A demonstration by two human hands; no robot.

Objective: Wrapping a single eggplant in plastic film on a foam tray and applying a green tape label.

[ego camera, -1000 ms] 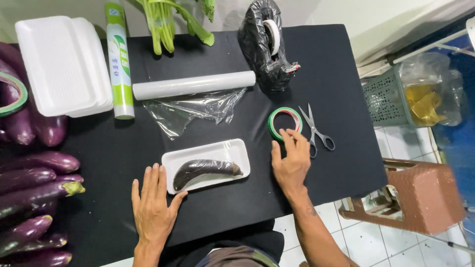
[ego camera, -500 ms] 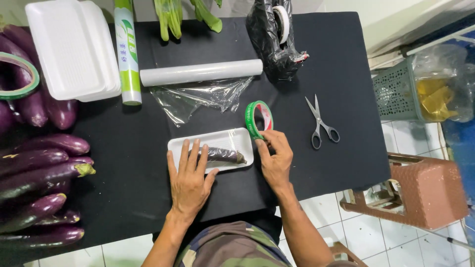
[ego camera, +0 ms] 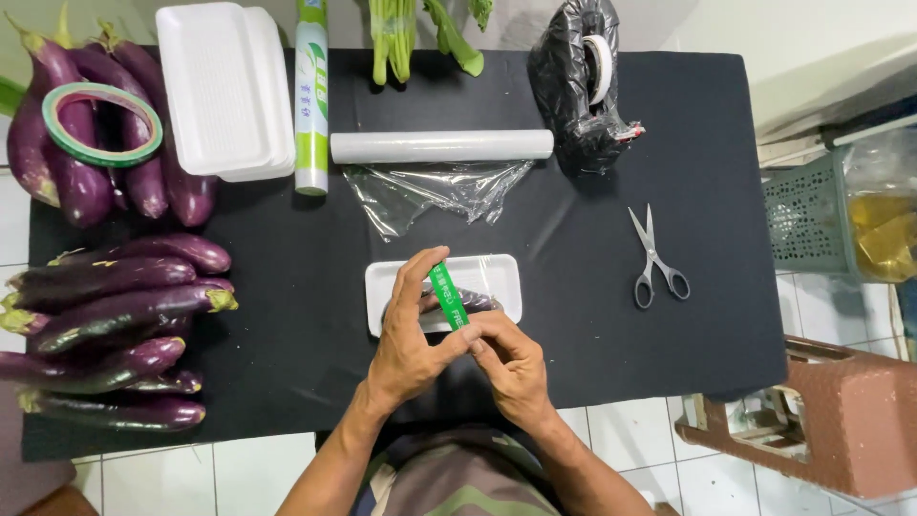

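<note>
Tray (ego camera: 497, 272) centre; eggplants (ego camera: 115, 315) left; scissors (ego camera: 654, 260) right; film roll (ego camera: 441, 146) behind.

A black-covered table (ego camera: 707, 115) carries purple eggplants (ego camera: 115, 315), stacked white foam trays (ego camera: 224, 91), a cling-film roll (ego camera: 439, 146) (some film pulled loose), scissors (ego camera: 654, 258) and a foam tray (ego camera: 497, 277).

Left hand (ego camera: 406, 344) and right hand (ego camera: 511, 368) together at centre, fingertips pinched, forearms angled inward.

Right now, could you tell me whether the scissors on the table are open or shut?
Open. The scissors lie flat on the black table, their blades spread in a narrow V, away from both hands.
</note>
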